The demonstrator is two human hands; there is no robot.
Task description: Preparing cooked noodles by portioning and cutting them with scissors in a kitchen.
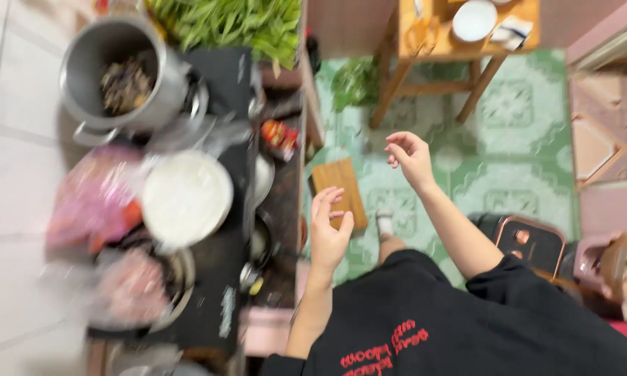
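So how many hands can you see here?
2. The left hand is raised beside the dark counter, the right hand is held over the green floor. Both hold nothing.

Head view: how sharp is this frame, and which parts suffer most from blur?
Head view: motion-blurred throughout; the pink dish and white lid at left are smeared worst; left hand and right hand are soft but readable, both empty; lighting even, no strong glare.
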